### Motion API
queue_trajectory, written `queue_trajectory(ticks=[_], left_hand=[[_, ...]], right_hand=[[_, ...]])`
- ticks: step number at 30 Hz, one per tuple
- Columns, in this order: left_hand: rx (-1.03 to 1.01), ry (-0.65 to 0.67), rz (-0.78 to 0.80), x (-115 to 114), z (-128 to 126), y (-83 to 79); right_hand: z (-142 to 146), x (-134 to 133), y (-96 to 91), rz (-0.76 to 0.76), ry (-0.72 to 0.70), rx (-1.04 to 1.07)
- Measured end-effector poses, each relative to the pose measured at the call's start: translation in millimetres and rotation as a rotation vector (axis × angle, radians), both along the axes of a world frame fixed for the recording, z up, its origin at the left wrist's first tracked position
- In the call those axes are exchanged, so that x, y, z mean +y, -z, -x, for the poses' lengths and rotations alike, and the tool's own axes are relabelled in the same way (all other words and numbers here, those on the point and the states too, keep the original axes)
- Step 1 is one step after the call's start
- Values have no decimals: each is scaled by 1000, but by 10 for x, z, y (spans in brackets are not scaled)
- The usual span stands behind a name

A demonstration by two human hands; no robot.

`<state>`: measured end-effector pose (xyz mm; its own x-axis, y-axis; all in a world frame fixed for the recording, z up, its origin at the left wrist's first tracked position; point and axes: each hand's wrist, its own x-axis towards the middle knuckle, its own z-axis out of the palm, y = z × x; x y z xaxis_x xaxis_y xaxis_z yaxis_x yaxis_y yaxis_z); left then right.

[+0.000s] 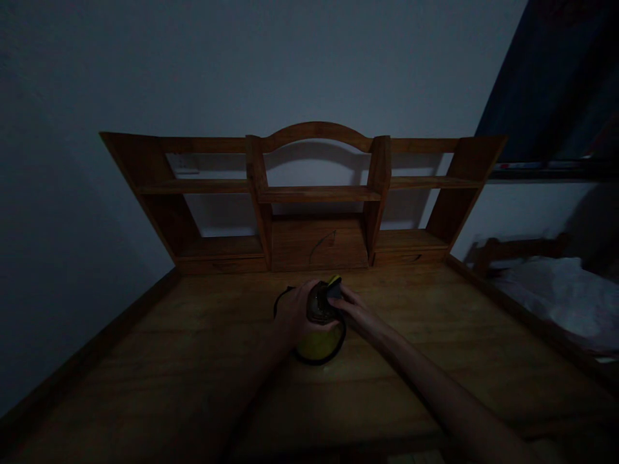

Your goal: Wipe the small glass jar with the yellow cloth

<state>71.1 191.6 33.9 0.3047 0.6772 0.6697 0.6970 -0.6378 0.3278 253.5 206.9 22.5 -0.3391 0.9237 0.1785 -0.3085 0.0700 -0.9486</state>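
A yellow object with a rounded body (316,347) and a black band or cord along its lower edge sits in the middle of the wooden desk. My left hand (294,312) is wrapped around its dark, shiny upper part (318,308). At the upper right of that part, the thumb and fingers of my right hand (355,311) grip a small dark piece with a yellow edge (334,288). A black loop (276,303) sticks out beyond my left hand. The light is too dim to tell what kind of object this is.
Behind my hands, a wooden shelf unit (314,193) stands at the back of the desk (217,361), against a pale wall. A thin cord (319,241) hangs on its middle panel. White bedding (565,296) lies to the right, below a dark window (556,84).
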Motion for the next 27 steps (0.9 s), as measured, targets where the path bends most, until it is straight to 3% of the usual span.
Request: queue_trajectory(ticks=[11,16,21,27], left_hand=[[113,33,-39,-21,18,-48],[120,135,-41,28,-9,-3],[200,207,64,29,-16,-5],[139,230,94,72,24,56]], right_hand=[[-45,-25,-26,-46,-22,-119],[-76,-12,63,-265,129,-373],[-30,10,214,-333,248,-510],[53,57,114,-397,334,-787]])
